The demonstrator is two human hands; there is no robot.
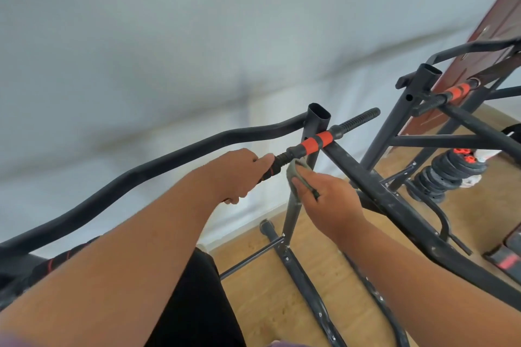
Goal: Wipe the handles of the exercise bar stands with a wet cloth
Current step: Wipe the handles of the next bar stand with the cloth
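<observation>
Two hands busy: left hand (239, 175) grips handle (310, 145); right hand (329, 200) pinches cloth (296, 175) beside it.

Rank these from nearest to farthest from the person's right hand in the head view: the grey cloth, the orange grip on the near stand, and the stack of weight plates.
From the right hand:
1. Grey cloth, held in its fingers.
2. Orange grip, just above, on the near stand's bar.
3. Weight plates, on the floor to the right.

Bare forearms, no sleeves in view, black trousers (191, 298)
</observation>
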